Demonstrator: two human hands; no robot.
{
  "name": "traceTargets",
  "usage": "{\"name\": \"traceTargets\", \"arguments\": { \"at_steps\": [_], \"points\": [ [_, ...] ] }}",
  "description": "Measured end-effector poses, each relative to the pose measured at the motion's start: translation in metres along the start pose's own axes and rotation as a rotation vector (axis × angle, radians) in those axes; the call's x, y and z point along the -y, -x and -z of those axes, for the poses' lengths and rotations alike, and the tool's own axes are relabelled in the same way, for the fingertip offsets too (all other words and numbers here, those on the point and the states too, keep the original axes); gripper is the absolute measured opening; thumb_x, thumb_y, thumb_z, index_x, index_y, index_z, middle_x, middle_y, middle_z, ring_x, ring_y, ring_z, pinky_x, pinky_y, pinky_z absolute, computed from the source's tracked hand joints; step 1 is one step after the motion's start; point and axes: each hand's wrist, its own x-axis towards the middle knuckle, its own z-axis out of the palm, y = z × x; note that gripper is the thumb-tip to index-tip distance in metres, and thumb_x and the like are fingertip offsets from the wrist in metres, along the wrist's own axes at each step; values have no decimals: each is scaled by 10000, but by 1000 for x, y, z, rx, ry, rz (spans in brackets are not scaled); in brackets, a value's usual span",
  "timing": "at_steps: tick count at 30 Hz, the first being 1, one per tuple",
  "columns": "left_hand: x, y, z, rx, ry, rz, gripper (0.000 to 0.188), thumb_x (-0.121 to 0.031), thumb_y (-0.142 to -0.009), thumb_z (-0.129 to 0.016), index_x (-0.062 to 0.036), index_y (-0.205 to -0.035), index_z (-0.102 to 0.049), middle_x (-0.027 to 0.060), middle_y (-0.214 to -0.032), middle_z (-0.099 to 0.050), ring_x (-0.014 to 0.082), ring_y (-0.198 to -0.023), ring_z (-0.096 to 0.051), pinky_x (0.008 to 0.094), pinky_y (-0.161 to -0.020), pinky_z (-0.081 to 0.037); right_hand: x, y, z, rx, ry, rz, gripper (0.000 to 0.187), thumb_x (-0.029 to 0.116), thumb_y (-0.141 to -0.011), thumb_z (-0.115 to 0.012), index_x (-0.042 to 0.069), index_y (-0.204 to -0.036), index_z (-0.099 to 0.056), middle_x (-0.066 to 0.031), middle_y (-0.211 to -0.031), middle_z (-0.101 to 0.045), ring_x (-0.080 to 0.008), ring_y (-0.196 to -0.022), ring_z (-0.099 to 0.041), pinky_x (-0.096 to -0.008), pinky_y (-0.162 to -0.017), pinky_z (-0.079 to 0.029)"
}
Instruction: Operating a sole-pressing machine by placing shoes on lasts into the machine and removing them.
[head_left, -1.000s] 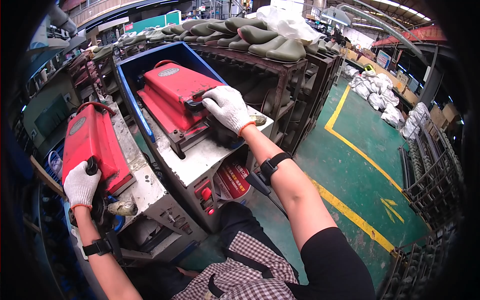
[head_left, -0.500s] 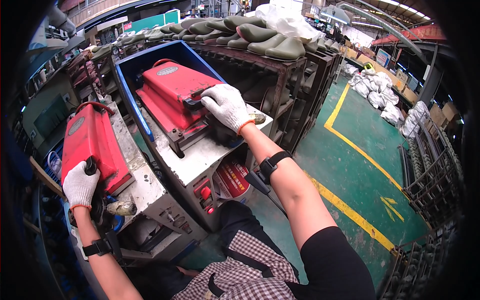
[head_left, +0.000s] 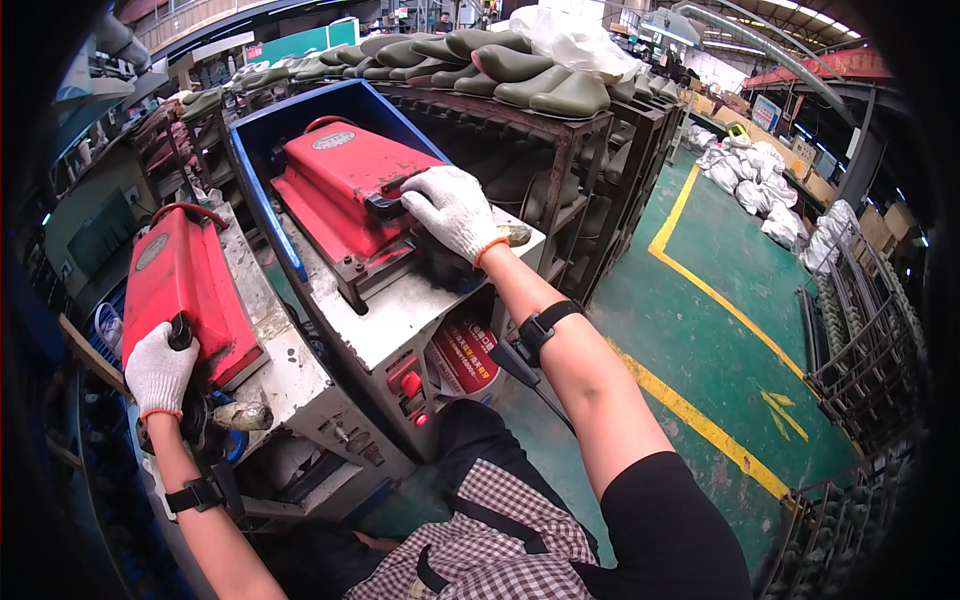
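Observation:
My right hand (head_left: 452,207), in a white work glove, grips the black handle (head_left: 386,206) on the front of a red press lid (head_left: 350,180). That lid lies closed on a grey machine body (head_left: 395,320) inside a blue frame (head_left: 262,200). My left hand (head_left: 160,368), also gloved, holds the black knob handle (head_left: 181,331) of a second red press lid (head_left: 180,280) on the neighbouring machine to my left. A shoe-shaped end (head_left: 240,415) sticks out under the left lid, and another (head_left: 515,235) shows beside my right wrist.
A dark metal rack (head_left: 560,150) behind the machines carries several olive-green rubber boots (head_left: 555,95). Red buttons (head_left: 408,385) sit on the machine's front. A red-and-white can (head_left: 465,355) stands below. To the right lies green floor with yellow lines (head_left: 700,290), white sacks (head_left: 745,185) and wire racks (head_left: 860,340).

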Motion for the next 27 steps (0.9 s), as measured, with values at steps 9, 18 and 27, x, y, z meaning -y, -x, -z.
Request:
{"name": "traceTargets", "arguments": {
  "at_steps": [9, 18, 27],
  "points": [
    [0, 0, 0, 7, -2, 4, 347, -435, -829, -710, -101, -921, -719, 193, -894, -727, 418, -886, -707, 513, -745, -554, 1, 0, 0, -14, 9, 5, 235, 319, -941, -640, 119, -969, -761, -106, -953, -726, -325, -980, -666, -460, -919, -490],
    [0, 0, -1, -5, -2, -2, 346, -432, -838, -704, -96, -919, -720, 193, -888, -726, 417, -884, -708, 510, -739, -555, 0, 0, -1, -17, 4, 3, 231, 319, -940, -644, 121, -962, -761, -104, -950, -727, -325, -981, -666, -459, -923, -491],
    [0, 1, 0, -19, 1, -12, 351, -433, -834, -712, -93, -919, -715, 195, -887, -725, 422, -885, -703, 513, -740, -552, 0, 0, 0, -15, -2, -5, 232, 318, -937, -647, 118, -964, -762, -106, -960, -732, -325, -987, -669, -457, -925, -493]
  ]
}}
